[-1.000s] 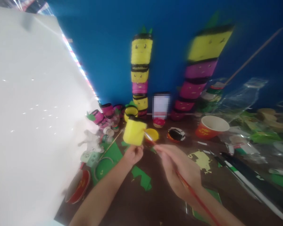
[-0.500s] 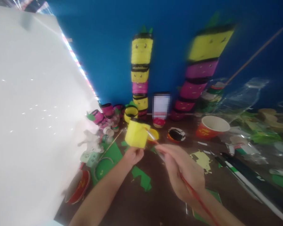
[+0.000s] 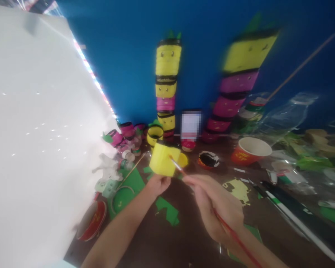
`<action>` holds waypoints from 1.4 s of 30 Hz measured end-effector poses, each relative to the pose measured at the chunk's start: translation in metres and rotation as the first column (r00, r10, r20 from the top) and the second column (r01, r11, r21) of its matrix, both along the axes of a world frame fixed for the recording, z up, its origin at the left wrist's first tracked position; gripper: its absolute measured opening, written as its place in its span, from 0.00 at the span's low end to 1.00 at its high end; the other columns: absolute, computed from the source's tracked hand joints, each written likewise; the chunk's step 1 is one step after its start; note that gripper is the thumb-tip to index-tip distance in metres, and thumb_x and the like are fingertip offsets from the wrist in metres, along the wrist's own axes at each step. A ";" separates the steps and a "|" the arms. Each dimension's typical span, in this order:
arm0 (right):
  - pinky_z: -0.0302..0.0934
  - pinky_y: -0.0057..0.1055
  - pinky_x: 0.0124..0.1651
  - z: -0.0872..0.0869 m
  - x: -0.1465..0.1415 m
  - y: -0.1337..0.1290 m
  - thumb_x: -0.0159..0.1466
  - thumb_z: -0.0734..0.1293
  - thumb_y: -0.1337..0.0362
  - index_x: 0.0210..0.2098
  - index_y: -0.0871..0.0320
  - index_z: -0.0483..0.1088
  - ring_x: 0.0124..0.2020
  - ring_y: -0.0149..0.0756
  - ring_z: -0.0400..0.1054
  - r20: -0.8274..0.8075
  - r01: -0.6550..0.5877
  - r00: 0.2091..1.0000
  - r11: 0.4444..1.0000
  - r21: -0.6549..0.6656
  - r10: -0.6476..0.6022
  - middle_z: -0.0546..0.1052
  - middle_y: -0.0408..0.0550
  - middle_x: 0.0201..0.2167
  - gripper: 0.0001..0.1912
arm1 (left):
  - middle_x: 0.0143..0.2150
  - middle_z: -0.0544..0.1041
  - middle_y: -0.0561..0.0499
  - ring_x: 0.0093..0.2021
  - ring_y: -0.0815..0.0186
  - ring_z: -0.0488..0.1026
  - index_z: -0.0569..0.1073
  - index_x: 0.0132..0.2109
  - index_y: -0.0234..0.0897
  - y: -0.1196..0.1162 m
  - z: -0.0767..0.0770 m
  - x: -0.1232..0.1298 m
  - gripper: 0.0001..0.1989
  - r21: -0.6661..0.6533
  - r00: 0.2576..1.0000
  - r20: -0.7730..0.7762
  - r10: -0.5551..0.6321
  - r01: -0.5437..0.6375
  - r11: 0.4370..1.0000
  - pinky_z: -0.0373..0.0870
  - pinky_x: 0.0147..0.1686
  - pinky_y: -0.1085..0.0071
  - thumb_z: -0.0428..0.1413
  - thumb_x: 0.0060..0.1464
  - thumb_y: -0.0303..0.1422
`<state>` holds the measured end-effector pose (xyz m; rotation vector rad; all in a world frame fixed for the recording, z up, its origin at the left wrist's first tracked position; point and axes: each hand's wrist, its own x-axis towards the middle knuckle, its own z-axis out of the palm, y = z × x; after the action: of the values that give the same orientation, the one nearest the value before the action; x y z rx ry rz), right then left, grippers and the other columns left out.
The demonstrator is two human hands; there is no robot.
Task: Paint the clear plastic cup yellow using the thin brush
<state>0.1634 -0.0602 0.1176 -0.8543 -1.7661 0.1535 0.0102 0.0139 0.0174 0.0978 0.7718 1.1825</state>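
Observation:
My left hand [image 3: 159, 184] is closed on the lower edge of a yellow-painted cup [image 3: 163, 160], holding it up above the table; its fingers are partly hidden. A long red-handled paintbrush [image 3: 226, 225] is pinched in my right hand [image 3: 216, 201], its bristles touching the right part of the cup's yellow side. Partly behind the cup sits a round dish of yellow paint [image 3: 183, 160]. To the right of that stands a small container of black paint [image 3: 209, 160] with a smeared white rim.
Stacked yellow and pink cups with drawn faces [image 3: 168, 61] rise before the blue wall. A red paper cup [image 3: 251, 150] and clear bottle [image 3: 284, 115] stand right. Green paper scraps [image 3: 167, 211], a cutter [image 3: 270, 201] and a red bowl [image 3: 92, 221] lie around.
The brush tip has moved left and slightly down, from the cup's upper right edge onto its side. The cup has turned and shifted slightly right in my left hand.

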 end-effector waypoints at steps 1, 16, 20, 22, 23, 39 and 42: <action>0.68 0.26 0.41 0.001 0.000 -0.001 0.59 0.60 0.76 0.39 0.58 0.69 0.36 0.31 0.73 0.018 -0.009 1.000 1.000 -0.010 0.010 0.77 0.46 0.35 0.13 | 0.34 0.76 0.54 0.24 0.78 0.70 0.71 0.47 0.39 0.000 0.000 0.000 0.20 -0.001 1.000 -0.004 0.002 -0.002 1.000 0.66 0.23 0.85 0.54 0.48 0.17; 0.68 0.26 0.39 0.003 0.000 -0.004 0.59 0.59 0.76 0.39 0.58 0.69 0.34 0.30 0.72 0.037 -0.032 0.999 0.999 0.031 0.031 0.77 0.46 0.33 0.12 | 0.30 0.75 0.54 0.23 0.76 0.70 0.72 0.44 0.37 0.002 -0.003 0.001 0.19 -0.004 1.000 -0.014 0.005 -0.005 1.000 0.67 0.23 0.83 0.52 0.46 0.15; 0.68 0.26 0.33 0.004 0.003 -0.008 0.60 0.59 0.74 0.36 0.55 0.69 0.31 0.30 0.72 0.085 -0.073 0.994 0.997 -0.005 0.073 0.76 0.43 0.29 0.11 | 0.26 0.73 0.54 0.20 0.77 0.68 0.73 0.41 0.36 0.003 0.001 -0.001 0.15 -0.021 1.000 0.001 0.011 -0.011 1.000 0.67 0.21 0.83 0.50 0.49 0.16; 0.68 0.28 0.36 0.002 0.004 -0.007 0.59 0.59 0.75 0.37 0.55 0.70 0.33 0.32 0.72 0.048 -0.003 0.999 1.000 0.022 0.002 0.77 0.45 0.32 0.13 | 0.28 0.74 0.55 0.22 0.77 0.70 0.72 0.42 0.37 0.001 0.004 0.000 0.18 -0.020 1.000 0.007 0.014 -0.013 1.000 0.67 0.22 0.84 0.50 0.48 0.15; 0.68 0.28 0.38 0.000 0.004 -0.005 0.59 0.59 0.76 0.38 0.56 0.71 0.34 0.32 0.72 -0.004 0.025 1.000 0.997 0.079 -0.025 0.77 0.46 0.32 0.13 | 0.29 0.74 0.55 0.22 0.77 0.70 0.72 0.43 0.38 0.001 0.005 0.001 0.19 -0.018 1.000 0.010 0.016 -0.016 1.000 0.67 0.22 0.85 0.50 0.47 0.14; 0.68 0.30 0.39 -0.001 0.005 0.001 0.59 0.59 0.76 0.39 0.57 0.70 0.38 0.33 0.72 -0.076 0.090 0.993 0.996 0.021 -0.089 0.77 0.46 0.35 0.13 | 0.34 0.76 0.54 0.20 0.79 0.69 0.70 0.49 0.40 -0.002 0.016 0.003 0.25 -0.050 1.000 0.016 0.013 -0.012 0.999 0.65 0.20 0.87 0.48 0.49 0.12; 0.67 0.30 0.40 -0.003 0.004 0.003 0.58 0.59 0.77 0.40 0.59 0.70 0.39 0.33 0.71 -0.081 0.073 0.994 0.995 0.064 -0.067 0.76 0.48 0.36 0.14 | 0.33 0.76 0.54 0.19 0.79 0.69 0.70 0.50 0.40 -0.002 0.019 0.004 0.25 -0.056 1.000 0.007 0.017 -0.017 0.998 0.65 0.19 0.87 0.46 0.49 0.12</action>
<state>0.1677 -0.0573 0.1147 -0.8492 -1.6563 0.0801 0.0140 0.0115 0.0363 0.0407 0.8003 1.1756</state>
